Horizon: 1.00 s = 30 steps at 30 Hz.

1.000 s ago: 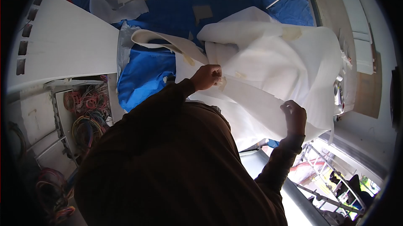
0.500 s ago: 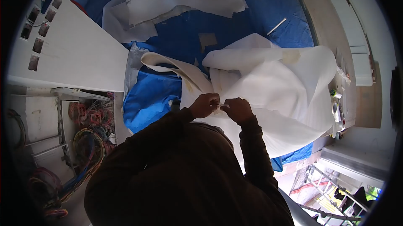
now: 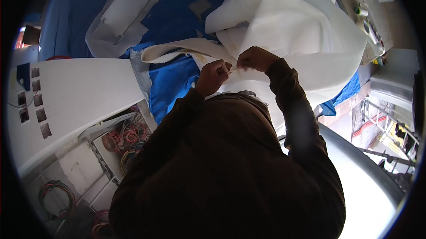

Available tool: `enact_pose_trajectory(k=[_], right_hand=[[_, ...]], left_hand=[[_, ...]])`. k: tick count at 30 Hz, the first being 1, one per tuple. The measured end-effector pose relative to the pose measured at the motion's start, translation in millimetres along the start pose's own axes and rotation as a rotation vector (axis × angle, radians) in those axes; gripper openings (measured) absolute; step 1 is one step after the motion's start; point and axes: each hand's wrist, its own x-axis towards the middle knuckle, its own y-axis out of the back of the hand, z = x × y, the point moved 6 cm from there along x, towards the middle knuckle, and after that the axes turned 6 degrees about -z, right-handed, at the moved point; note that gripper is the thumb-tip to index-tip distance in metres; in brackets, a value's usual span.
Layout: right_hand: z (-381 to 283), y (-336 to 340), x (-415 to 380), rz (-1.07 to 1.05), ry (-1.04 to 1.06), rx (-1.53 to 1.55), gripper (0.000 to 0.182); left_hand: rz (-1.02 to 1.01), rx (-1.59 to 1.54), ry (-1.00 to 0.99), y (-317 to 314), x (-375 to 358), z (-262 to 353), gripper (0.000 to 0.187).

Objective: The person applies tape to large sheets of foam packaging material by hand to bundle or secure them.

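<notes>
White sheet material lies in large loose folds in front of me, over blue sheeting. My left hand is closed, fingertips pinched together, above the near part of the white material. Close to its right, my right hand is closed too, its fingers curled downward. The fingertips of the two hands are a short distance apart. Whatever is between the fingers of either hand is too small to make out. A narrow rolled flap of the white material curls up to the left of my hands.
A white panel with square cut-outs stands at the left, with bundled wires below it. Another white sheet lies at the upper left. Rolls and small items sit on a ledge at the right; metal scaffolding is beyond.
The view has turned and shifted, so the hands and the white material appear higher. My hands have moved slightly apart, and my right hand's fingers now point more downward.
</notes>
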Motion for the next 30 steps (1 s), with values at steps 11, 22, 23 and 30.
enact_pose_trajectory(k=[11,22,23,30], right_hand=[[21.4,-5.5,-34.2,0.328,0.225,-0.085,0.024],[7.7,-28.4,-37.4,0.438,0.232,-0.110,0.019],[6.5,-29.2,-36.5,0.427,0.175,-0.128,0.018],[-11.3,-30.7,-22.1,0.297,0.156,-0.204,0.026]], left_hand=[[-0.104,-0.448,0.132,-33.7,6.4,3.8,0.008],[-0.179,-1.044,0.428,-52.8,4.9,-48.6,0.022],[-0.189,-1.029,0.396,-54.0,2.1,-23.2,0.021],[-0.079,-1.038,0.306,-47.4,-5.7,-27.4,0.017]])
